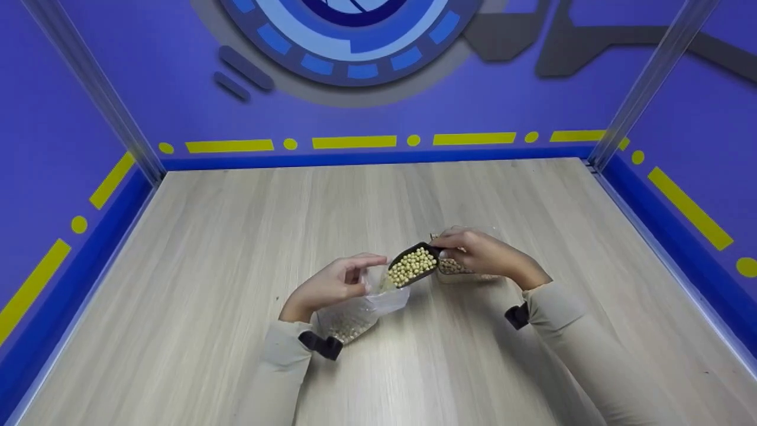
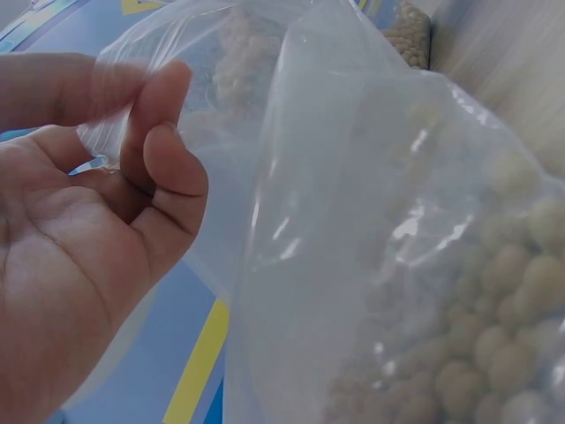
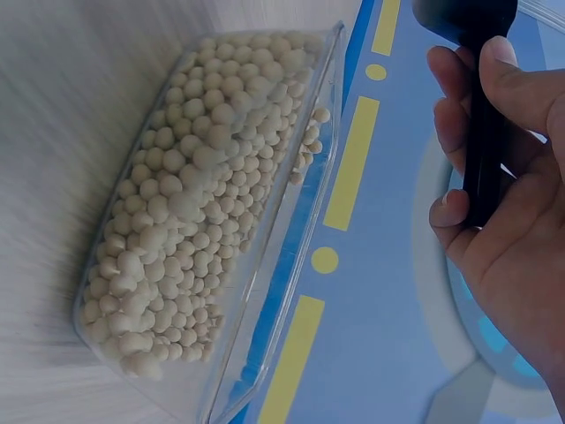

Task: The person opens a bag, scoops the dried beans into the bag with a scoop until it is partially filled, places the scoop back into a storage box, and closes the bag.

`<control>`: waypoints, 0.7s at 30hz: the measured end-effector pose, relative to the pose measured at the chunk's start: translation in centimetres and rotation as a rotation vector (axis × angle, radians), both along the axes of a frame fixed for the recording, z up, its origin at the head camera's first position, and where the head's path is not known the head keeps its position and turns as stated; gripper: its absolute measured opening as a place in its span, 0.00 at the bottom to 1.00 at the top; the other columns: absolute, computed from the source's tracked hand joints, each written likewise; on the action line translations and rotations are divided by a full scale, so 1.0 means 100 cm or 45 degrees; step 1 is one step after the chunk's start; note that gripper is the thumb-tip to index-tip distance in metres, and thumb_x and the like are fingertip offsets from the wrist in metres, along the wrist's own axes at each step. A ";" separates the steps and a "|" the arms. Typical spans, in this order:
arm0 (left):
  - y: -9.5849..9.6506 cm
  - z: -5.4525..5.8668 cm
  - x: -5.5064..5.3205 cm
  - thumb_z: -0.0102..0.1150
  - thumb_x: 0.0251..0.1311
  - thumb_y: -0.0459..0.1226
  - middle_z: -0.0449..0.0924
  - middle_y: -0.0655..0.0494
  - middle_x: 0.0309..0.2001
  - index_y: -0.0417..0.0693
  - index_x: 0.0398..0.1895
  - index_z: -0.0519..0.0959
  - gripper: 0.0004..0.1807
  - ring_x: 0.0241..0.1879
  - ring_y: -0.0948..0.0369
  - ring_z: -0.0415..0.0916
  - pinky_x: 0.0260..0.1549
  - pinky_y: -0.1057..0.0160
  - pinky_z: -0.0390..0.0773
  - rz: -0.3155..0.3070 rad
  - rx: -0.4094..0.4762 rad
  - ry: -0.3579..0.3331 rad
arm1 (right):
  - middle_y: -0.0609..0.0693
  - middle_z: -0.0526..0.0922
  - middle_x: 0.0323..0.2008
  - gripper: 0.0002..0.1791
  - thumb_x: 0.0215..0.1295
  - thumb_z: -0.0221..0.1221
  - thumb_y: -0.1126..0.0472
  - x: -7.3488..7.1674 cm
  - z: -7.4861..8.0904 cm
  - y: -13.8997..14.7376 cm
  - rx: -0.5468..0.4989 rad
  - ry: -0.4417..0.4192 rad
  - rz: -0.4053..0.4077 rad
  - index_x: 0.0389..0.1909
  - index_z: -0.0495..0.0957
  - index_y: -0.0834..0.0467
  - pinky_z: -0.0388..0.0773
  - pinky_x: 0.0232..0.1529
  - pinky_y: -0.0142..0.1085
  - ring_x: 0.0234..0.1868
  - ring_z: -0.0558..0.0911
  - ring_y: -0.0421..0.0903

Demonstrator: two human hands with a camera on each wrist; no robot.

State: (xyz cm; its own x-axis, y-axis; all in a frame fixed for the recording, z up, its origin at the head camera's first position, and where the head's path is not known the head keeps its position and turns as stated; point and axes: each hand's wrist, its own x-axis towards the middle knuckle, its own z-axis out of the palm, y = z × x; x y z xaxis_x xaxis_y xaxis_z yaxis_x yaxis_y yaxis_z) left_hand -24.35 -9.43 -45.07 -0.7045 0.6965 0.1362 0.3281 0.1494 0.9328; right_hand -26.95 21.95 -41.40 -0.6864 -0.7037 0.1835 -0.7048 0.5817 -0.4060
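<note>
My right hand [image 1: 491, 255] grips the handle of a black scoop [image 3: 484, 146], fingers and thumb wrapped around it in the right wrist view. Pale yellow round beans [image 1: 413, 266], like soybeans, fill the scoop, whose front lip tilts down left over the mouth of a clear plastic bag [image 1: 391, 302]. With my left hand [image 1: 328, 285] I pinch the bag's rim between thumb and fingers, so its mouth stands apart. More beans [image 2: 508, 327] lie in the bag's lower part. Below my right hand stands a clear plastic box [image 3: 231, 375] holding many of the same beans.
A light wood-grain table [image 1: 236, 219] carries everything. Blue panels [image 1: 378, 121] with yellow markings enclose its back and sides, joined by metal posts [image 1: 647, 86] at the rear corners. The box sits right of the bag, partly hidden by my right hand.
</note>
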 end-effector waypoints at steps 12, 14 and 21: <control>-0.001 0.001 0.001 0.52 0.53 0.24 0.66 0.39 0.66 0.33 0.65 0.68 0.30 0.30 0.69 0.63 0.31 0.74 0.67 -0.005 -0.007 -0.021 | 0.56 0.83 0.48 0.17 0.64 0.58 0.68 0.001 0.002 0.000 0.050 0.009 -0.006 0.53 0.80 0.61 0.76 0.54 0.46 0.52 0.81 0.53; -0.001 0.001 0.001 0.53 0.54 0.24 0.67 0.39 0.65 0.33 0.65 0.68 0.30 0.30 0.69 0.63 0.31 0.74 0.67 -0.003 -0.013 -0.012 | 0.56 0.83 0.49 0.17 0.64 0.57 0.68 0.001 0.003 0.000 0.044 0.003 0.002 0.53 0.80 0.61 0.76 0.54 0.46 0.52 0.80 0.53; -0.001 0.002 0.001 0.53 0.54 0.24 0.68 0.39 0.64 0.34 0.65 0.68 0.30 0.30 0.68 0.63 0.31 0.74 0.67 -0.005 -0.021 0.008 | 0.55 0.84 0.47 0.16 0.64 0.57 0.69 0.000 0.005 -0.002 0.037 0.000 0.030 0.53 0.80 0.62 0.77 0.52 0.45 0.50 0.81 0.52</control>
